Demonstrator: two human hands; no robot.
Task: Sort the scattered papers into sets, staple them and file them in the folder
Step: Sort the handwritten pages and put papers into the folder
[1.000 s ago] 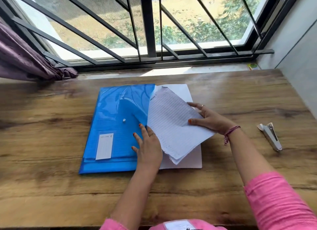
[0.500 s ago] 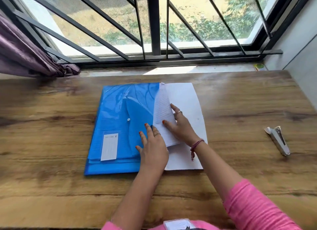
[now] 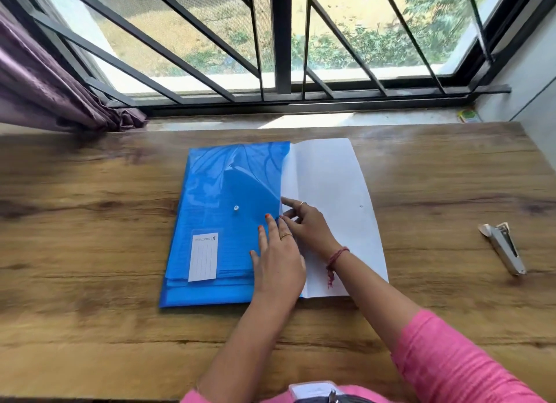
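Observation:
A blue translucent folder (image 3: 216, 210) lies flat in the middle of the wooden table (image 3: 90, 327). It has a white label (image 3: 203, 256) and a snap stud (image 3: 236, 207). Lined papers show faintly through the blue cover. A white flap-like sheet (image 3: 331, 180) with a small stud spreads out from the folder's right edge. My left hand (image 3: 276, 261) lies flat on the cover near that edge, fingers apart. My right hand (image 3: 307, 225) points its fingertips into the seam between the cover and the white sheet. No loose paper is in it.
A metal stapler (image 3: 502, 249) lies on the table to the right. A wall runs along the right side. Behind the table are a sill with a small green and yellow object (image 3: 467, 115), a barred window (image 3: 282, 41) and a purple curtain (image 3: 45, 86) at left.
The lined paper set in my right hand has slid left under the blue cover and out of sight. My right hand followed it to the folder's edge. My left hand stayed on the cover.

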